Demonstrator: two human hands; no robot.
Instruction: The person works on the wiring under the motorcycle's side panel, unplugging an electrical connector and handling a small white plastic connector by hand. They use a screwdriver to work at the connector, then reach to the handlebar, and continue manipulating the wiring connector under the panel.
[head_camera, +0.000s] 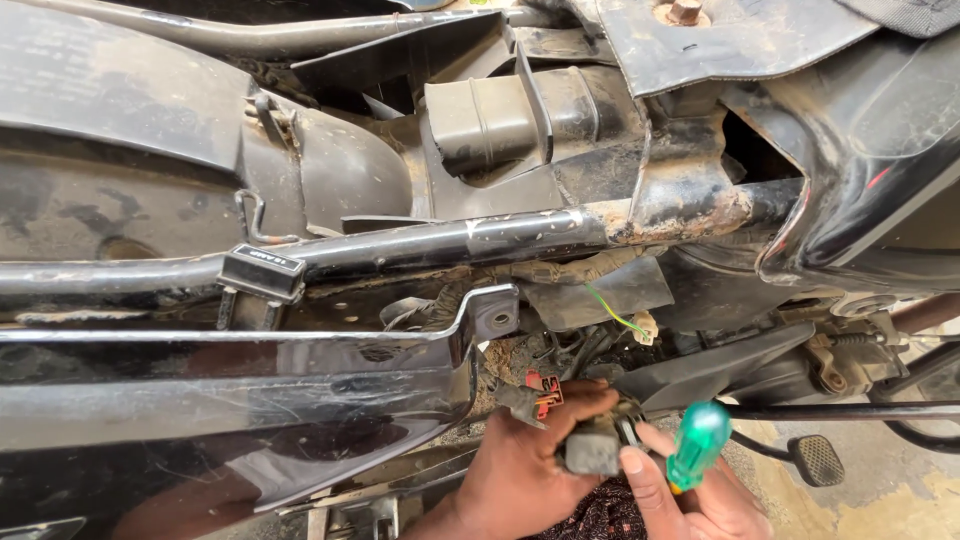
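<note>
My left hand (520, 470) is at the bottom centre, fingers wrapped around a small dark grey plug block (592, 452) with wires, under a motorcycle's frame. My right hand (705, 508) comes in from the lower right. It grips a screwdriver by its clear green handle (697, 440), and its thumb presses on the grey block. The screwdriver's blade is hidden behind the hands. A red connector (545, 393) sits just above my left fingers in a tangle of dusty wiring.
A black, rusty frame tube (450, 245) runs across the middle. A glossy black side panel (250, 390) fills the lower left. A green-yellow wire (610, 312) leads to a white plug (647, 327). A ribbed foot pedal (818, 460) stands at the right over concrete.
</note>
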